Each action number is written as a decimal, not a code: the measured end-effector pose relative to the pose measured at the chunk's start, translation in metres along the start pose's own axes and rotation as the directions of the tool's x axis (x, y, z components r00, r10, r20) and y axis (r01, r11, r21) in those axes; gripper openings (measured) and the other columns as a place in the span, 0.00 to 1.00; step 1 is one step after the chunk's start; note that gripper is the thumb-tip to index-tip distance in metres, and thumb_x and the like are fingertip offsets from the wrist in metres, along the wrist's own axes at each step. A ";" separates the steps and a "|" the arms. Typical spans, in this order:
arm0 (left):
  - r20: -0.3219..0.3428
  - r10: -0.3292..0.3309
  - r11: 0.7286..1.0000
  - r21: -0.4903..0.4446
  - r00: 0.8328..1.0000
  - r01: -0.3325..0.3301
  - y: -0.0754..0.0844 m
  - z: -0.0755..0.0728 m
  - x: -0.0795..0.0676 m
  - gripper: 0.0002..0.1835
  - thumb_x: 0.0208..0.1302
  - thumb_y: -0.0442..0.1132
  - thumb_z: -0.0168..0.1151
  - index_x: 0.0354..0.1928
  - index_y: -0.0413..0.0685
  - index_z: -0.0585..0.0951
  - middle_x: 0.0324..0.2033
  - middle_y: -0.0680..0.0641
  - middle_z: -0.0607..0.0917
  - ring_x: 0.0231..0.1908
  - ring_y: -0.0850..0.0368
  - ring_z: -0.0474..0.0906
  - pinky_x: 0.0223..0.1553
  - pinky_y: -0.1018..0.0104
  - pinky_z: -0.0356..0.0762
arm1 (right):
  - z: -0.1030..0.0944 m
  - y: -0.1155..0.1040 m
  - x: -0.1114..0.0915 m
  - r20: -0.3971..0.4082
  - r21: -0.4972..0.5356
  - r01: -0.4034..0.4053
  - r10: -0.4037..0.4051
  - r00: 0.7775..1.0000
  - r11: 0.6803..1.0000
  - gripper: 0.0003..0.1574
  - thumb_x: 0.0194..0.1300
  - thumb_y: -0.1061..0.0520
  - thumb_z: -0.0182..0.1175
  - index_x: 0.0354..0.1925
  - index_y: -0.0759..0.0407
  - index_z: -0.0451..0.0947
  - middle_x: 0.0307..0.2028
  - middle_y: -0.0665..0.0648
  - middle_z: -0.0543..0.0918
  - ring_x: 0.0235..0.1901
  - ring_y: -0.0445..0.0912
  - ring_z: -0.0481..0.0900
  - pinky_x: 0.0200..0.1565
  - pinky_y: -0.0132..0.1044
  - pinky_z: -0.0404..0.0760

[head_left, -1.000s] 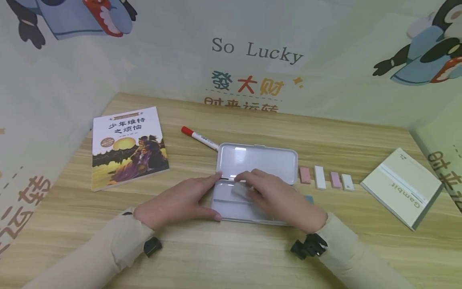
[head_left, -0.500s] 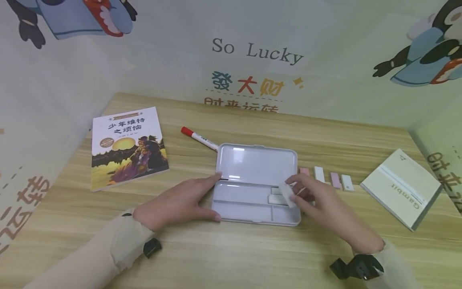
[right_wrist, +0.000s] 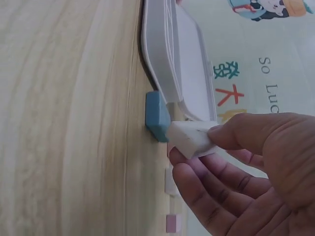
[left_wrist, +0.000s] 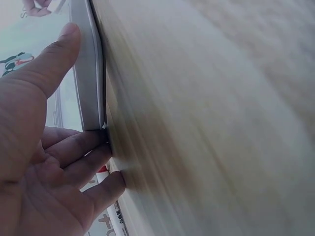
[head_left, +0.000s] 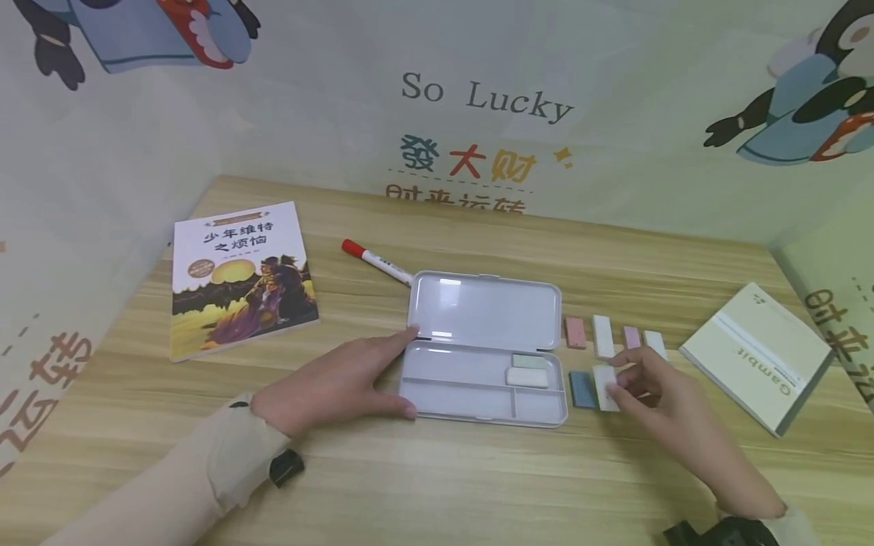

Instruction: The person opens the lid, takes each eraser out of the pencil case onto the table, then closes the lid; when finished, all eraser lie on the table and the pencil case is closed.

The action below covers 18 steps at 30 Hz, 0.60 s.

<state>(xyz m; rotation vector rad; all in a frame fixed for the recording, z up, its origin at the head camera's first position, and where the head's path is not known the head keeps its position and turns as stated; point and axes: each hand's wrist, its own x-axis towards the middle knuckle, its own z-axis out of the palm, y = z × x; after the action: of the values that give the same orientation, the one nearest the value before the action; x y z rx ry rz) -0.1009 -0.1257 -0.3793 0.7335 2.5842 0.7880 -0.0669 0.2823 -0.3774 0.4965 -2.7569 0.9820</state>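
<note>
An opened white pencil case (head_left: 457, 368) lies mid-table, its lid leaning back. My left hand (head_left: 334, 383) rests against its left end, thumb at the front corner and fingers near the hinge. Between right thumb and fingers, my right hand (head_left: 665, 402) pinches a white eraser (head_left: 605, 388), tilted, just right of a blue eraser (head_left: 583, 389); the right wrist view shows this eraser (right_wrist: 189, 139) close to the blue one (right_wrist: 156, 117). Inside the case's back compartment, at the right, lie a pale green eraser (head_left: 529, 361) and a white eraser (head_left: 527, 378).
Behind the right hand stand a pink eraser (head_left: 576, 332), a white one (head_left: 603, 335), a lilac one (head_left: 633, 336) and another white one (head_left: 654, 341) in a row. A red-capped marker (head_left: 378, 262) touches the case's back left. Two books (head_left: 246, 280) (head_left: 758, 356) flank everything.
The right hand has taken the white eraser out of the case and carried it rightward, down beside the blue eraser. The left hand has stayed at the case's left end.
</note>
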 end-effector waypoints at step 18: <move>-0.003 -0.009 1.000 -0.025 1.000 0.009 0.000 0.002 0.002 0.60 0.57 0.58 0.78 0.83 0.42 0.55 0.78 0.37 0.68 0.76 0.42 0.69 0.78 0.47 0.69 | -0.005 0.020 -0.004 0.118 0.092 -0.185 0.174 0.978 0.978 0.19 0.65 0.72 0.67 0.54 0.72 0.77 0.35 0.64 0.89 0.28 0.30 0.81 0.27 0.29 0.88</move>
<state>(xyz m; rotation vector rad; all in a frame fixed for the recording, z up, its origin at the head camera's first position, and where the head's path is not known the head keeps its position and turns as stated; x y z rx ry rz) -0.1017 -0.1240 -0.3810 0.7131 2.5735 0.8180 -0.0701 0.3008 -0.3860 0.3287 -2.9010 1.1762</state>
